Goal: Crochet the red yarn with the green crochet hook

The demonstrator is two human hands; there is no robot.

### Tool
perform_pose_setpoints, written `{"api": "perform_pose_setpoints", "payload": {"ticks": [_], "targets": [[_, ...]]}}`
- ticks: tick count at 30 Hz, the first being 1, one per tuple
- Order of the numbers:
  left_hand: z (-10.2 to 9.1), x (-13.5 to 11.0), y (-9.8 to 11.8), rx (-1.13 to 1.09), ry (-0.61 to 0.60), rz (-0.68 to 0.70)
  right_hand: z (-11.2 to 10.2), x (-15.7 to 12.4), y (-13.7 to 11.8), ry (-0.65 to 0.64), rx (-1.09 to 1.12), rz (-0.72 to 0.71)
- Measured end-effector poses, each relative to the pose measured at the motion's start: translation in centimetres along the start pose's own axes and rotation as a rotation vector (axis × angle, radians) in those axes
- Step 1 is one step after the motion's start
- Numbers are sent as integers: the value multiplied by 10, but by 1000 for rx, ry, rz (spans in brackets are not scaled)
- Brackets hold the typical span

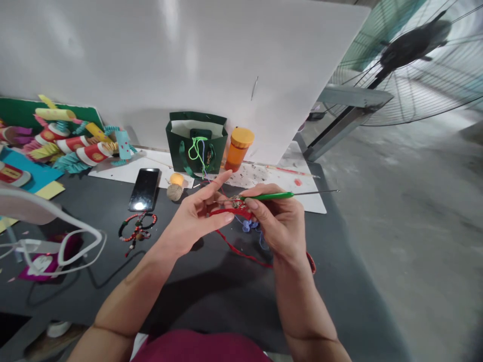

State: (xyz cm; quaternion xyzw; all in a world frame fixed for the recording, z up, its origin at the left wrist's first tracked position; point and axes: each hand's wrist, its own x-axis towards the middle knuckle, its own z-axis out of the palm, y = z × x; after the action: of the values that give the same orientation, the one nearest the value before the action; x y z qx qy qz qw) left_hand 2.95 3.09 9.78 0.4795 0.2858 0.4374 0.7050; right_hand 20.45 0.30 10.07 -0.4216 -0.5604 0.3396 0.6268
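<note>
My right hand [277, 218] is closed around a green-handled crochet hook [271, 196] whose thin metal shaft sticks out to the right. My left hand [196, 216] pinches a small red crocheted piece [228, 212] between thumb and fingers, index finger stretched toward the hook. Red yarn [241, 254] trails from the piece down across the dark table [211, 286] and round my right wrist. A bit of blue yarn [249, 226] lies under the hands.
Behind the hands stand a green gift bag [196, 143] and an orange jar [239, 148]. A phone [144, 188], two small yarn balls [175, 186] and a beaded bracelet [138, 229] lie left. Colourful paper crafts [68, 141] sit far left; a large fan [411, 55] stands at right.
</note>
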Motion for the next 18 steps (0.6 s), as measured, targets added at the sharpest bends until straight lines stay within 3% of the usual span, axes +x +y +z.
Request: {"api": "perform_pose_setpoints", "payload": {"ticks": [8,18], "targets": [[1,-1,-1,41,13,2,-1,2,-2,-119,-1,29],[-2,-1,-1,102,5,43,-6,-1,10,-25,38,29]]}}
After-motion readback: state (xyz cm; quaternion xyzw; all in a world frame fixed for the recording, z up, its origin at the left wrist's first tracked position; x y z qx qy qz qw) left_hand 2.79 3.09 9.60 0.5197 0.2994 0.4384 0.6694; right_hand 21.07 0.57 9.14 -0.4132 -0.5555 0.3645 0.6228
